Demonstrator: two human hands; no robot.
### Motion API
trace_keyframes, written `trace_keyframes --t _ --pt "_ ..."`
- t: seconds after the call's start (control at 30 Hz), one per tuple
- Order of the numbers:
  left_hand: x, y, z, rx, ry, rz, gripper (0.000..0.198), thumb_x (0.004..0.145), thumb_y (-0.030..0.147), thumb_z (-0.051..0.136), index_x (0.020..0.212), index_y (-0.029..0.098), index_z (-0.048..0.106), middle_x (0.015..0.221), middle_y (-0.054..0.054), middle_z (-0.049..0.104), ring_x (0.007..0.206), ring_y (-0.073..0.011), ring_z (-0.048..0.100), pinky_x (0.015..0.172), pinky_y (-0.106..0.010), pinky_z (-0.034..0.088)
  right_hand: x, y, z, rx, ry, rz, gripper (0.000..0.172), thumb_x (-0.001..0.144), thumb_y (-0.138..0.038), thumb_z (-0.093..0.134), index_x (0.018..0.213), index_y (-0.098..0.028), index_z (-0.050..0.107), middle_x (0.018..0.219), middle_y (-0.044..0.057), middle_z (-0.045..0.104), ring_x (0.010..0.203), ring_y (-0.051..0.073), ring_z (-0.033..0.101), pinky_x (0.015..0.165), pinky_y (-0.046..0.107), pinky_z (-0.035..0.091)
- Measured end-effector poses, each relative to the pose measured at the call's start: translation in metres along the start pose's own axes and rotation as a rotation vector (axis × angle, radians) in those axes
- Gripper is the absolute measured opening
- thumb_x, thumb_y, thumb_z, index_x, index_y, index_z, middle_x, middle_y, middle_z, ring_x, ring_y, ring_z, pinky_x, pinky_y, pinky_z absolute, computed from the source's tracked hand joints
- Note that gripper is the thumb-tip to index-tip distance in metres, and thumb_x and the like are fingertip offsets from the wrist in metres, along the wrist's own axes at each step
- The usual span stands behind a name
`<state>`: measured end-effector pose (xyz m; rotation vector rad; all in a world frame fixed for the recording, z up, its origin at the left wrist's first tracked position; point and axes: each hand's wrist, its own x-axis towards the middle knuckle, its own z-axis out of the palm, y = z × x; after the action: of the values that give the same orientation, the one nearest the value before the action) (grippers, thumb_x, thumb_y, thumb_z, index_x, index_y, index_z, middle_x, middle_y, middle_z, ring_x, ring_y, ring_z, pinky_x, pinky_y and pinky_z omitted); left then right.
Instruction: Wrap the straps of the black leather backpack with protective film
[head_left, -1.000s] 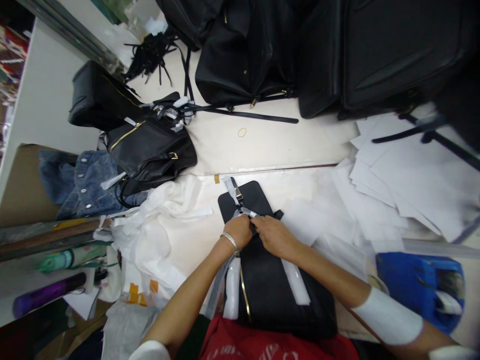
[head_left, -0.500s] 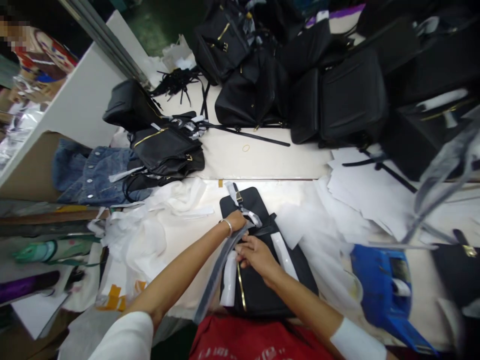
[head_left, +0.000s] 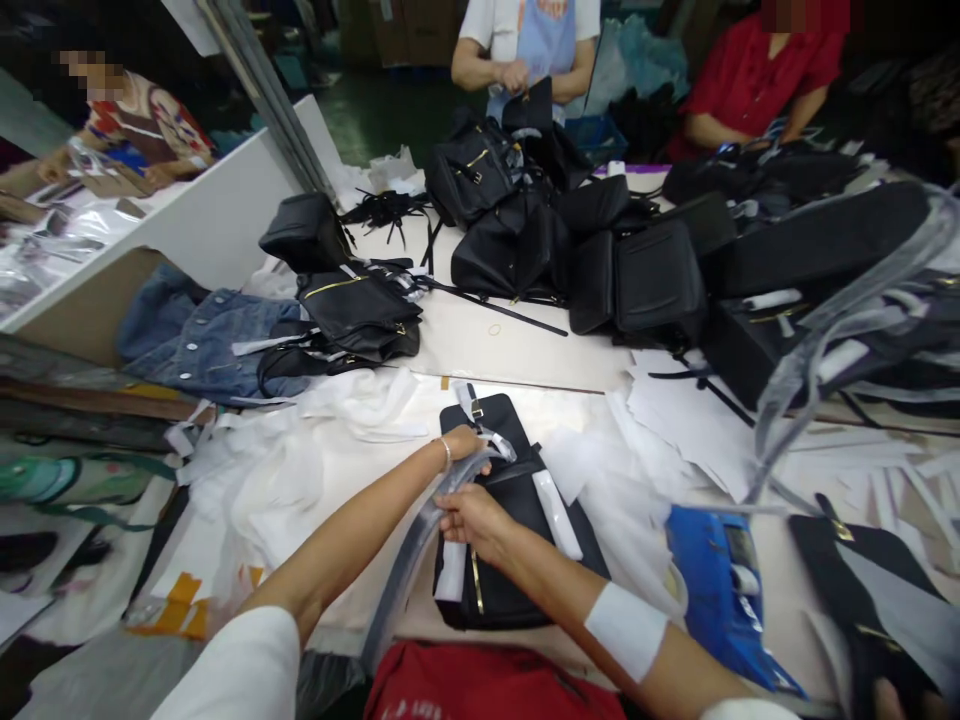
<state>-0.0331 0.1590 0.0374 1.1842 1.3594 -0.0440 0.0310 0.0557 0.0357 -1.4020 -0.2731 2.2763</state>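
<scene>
A black backpack (head_left: 517, 602) with gold zips lies on the pale table in front of me, its buckled top pointing away. My left hand (head_left: 465, 442) is closed on a plastic-wrapped strap (head_left: 409, 560) near the bag's white-wrapped top handle (head_left: 501, 446). Lower down, my right hand (head_left: 474, 522) pinches the same strap, above the bag's front. From there the strap's loose length hangs toward the lower left. White wrapping covers a strip on the bag's right side (head_left: 556, 515) and another at its lower left (head_left: 450, 575).
Black bags (head_left: 517, 240) are heaped across the far side, with a denim garment (head_left: 202, 335) at left. White paper sheets (head_left: 675, 410), a blue tape dispenser (head_left: 709, 570) and another black bag (head_left: 862, 580) lie to the right. Co-workers stand beyond the table; a hand shows at lower right.
The view has tilted up, bringing co-workers at the far side into sight. My right hand has shifted slightly left with the strap; my left hand stays by the handle.
</scene>
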Motion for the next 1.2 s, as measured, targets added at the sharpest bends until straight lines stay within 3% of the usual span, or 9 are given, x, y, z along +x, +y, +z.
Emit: trace_keyframes --t 0.17,0.27,0.4,0.53,0.63,0.73,0.93,1.03,1.2 --pt "-0.085 -0.044 -0.015 -0.352 -0.145 0.135 0.06 0.082 0.065 0.038 0.095 0.01 0.059 0.086 -0.011 0.068 0.076 -0.0179 0.064 0.074 -0.03 0.05 -0.013 -0.038 -0.025 0.155 -0.065 -0.201 0.014 0.07 -0.017 0.065 0.078 -0.014 0.054 0.052 -0.007 0.05 0.038 0.003 0.038 0.041 0.016 0.038" --pt "-0.139 -0.081 -0.005 -0.581 -0.392 0.168 0.058 0.077 0.064 0.05 0.1 0.011 0.059 0.093 -0.015 0.067 0.086 -0.0228 0.064 0.083 -0.035 0.046 -0.013 -0.06 -0.038 0.234 -0.044 -0.267 0.011 0.072 -0.015 0.062 0.073 -0.015 0.051 0.047 -0.009 0.041 0.037 0.002 0.03 0.038 0.014 0.033" --pt "-0.178 -0.124 0.018 -0.614 -0.492 0.104 0.049 0.071 0.057 0.063 0.093 0.013 0.06 0.074 -0.01 0.066 0.067 -0.0202 0.062 0.069 -0.033 0.046 -0.017 -0.068 -0.037 0.251 0.021 -0.36 0.012 0.076 -0.018 0.06 0.074 -0.016 0.048 0.047 -0.01 0.036 0.038 0.002 0.032 0.04 0.012 0.035" --pt "-0.182 -0.128 0.026 -0.811 -0.284 0.164 0.031 0.078 0.048 0.06 0.08 0.018 0.057 0.055 0.003 0.048 0.049 -0.0104 0.045 0.058 -0.026 0.041 -0.046 -0.029 -0.008 0.119 -0.027 -0.385 0.03 0.079 -0.042 0.062 0.091 -0.016 0.051 0.067 -0.003 0.055 0.046 0.005 0.048 0.048 0.02 0.048" --pt "-0.18 -0.1 0.022 -0.962 -0.148 0.262 0.025 0.082 0.041 0.058 0.077 0.017 0.054 0.057 0.004 0.043 0.051 -0.0088 0.042 0.056 -0.023 0.04 -0.072 0.023 0.026 -0.132 -0.231 -0.304 0.048 0.075 -0.051 0.063 0.11 -0.021 0.048 0.078 -0.001 0.059 0.049 0.008 0.053 0.049 0.025 0.051" --pt "-0.176 -0.067 0.02 -1.143 -0.097 0.363 0.02 0.083 0.036 0.058 0.081 0.016 0.054 0.062 0.004 0.043 0.053 -0.0079 0.041 0.053 -0.021 0.039 -0.085 0.065 0.048 -0.338 -0.172 -0.343 0.067 0.062 -0.041 0.076 0.118 -0.025 0.044 0.077 -0.004 0.058 0.047 0.008 0.051 0.045 0.022 0.046" --pt "-0.163 -0.048 0.029 -1.341 -0.04 0.423 0.017 0.078 0.028 0.066 0.085 0.016 0.057 0.07 0.001 0.052 0.061 -0.0098 0.051 0.061 -0.024 0.046 -0.112 0.06 0.013 -0.722 -0.06 -0.363 0.027 0.064 -0.038 0.072 0.077 -0.017 0.061 0.064 -0.006 0.053 0.058 0.009 0.048 0.053 0.019 0.036" --pt "-0.152 -0.058 0.038 -1.22 0.111 0.342 0.028 0.07 0.033 0.072 0.088 0.015 0.062 0.084 -0.005 0.063 0.078 -0.0191 0.061 0.077 -0.033 0.05 -0.144 0.035 -0.011 -1.011 0.17 -0.43 0.023 0.066 -0.039 0.069 0.076 -0.019 0.062 0.068 -0.005 0.057 0.064 0.012 0.052 0.055 0.02 0.034" --pt "-0.124 -0.087 0.05 -0.568 0.341 0.321 0.044 0.07 0.05 0.062 0.094 0.013 0.067 0.1 -0.01 0.068 0.104 -0.0317 0.058 0.094 -0.041 0.042 -0.162 0.01 -0.038 -1.485 0.735 -0.558 0.022 0.07 -0.038 0.067 0.085 -0.021 0.066 0.094 0.003 0.064 0.087 0.02 0.057 0.074 0.026 0.039"
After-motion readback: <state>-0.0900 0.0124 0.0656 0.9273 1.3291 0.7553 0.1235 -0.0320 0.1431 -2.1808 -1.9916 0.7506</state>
